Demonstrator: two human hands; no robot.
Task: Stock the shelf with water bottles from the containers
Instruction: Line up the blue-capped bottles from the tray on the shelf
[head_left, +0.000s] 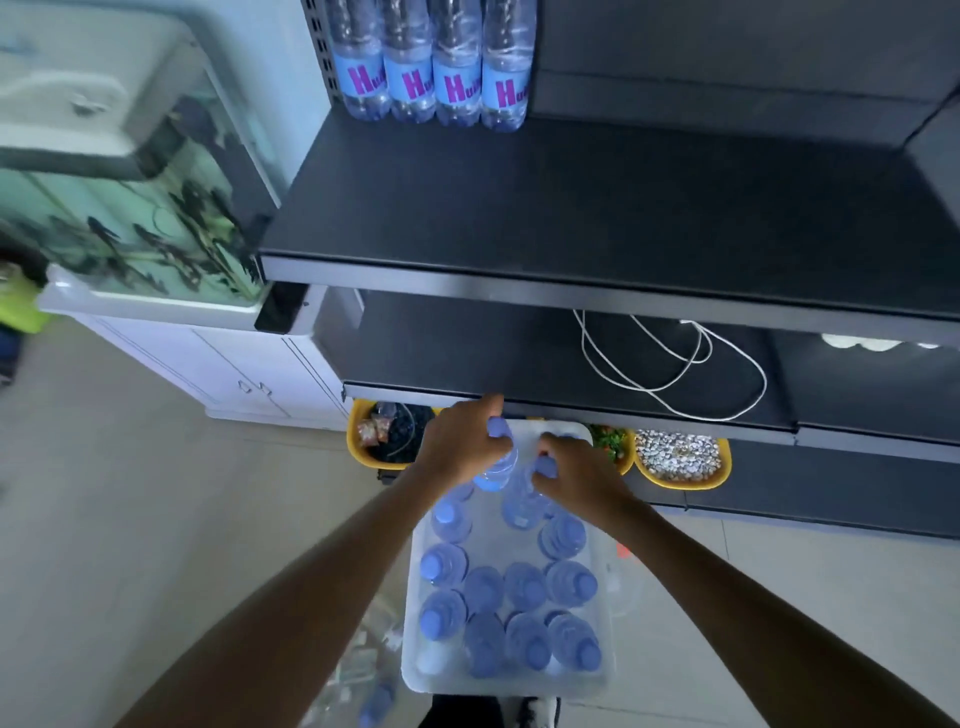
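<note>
A white container (605, 670) stands on the floor below me, holding several upright water bottles (524, 587) with blue caps. My left hand (457, 441) grips the neck of one bottle (498, 467) at the container's far end. My right hand (576, 470) grips the neck of a second bottle (522, 506) beside it. Both bottles stand slightly higher than the rest. On the dark shelf (597, 218) above, several bottles with blue labels (434, 78) stand in a row at the back left.
A lower shelf (467, 358) carries a white cable (675, 364). Yellow bins (680, 460) sit under it behind the container. A fish tank (135, 208) on a white cabinet (223, 364) stands to the left. Crumpled plastic wrap (363, 670) lies left of the container.
</note>
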